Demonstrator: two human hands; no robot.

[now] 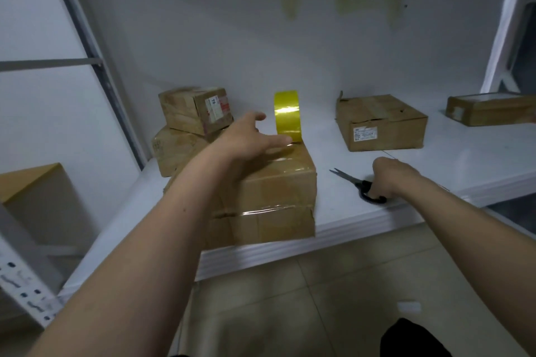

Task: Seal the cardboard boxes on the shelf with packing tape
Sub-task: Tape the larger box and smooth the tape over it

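5 boxes (278, 197), 1 tape roll (286, 116), 1 scissors (359, 182)

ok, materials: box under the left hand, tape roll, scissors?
Box: brown corrugated-looking cardboard, matte, creased, with glossy clear tape strips.
Tape roll: shiny yellow-tinted plastic film, likely; bright glare band.
Scissors: grey metal-looking blades, black handles, probably plastic, in the right hand.

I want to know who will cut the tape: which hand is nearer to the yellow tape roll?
Left. The left hand lies flat on the front box, fingertips just beside the yellow tape roll. The right hand is apart, lower right on the shelf, gripping the scissors.
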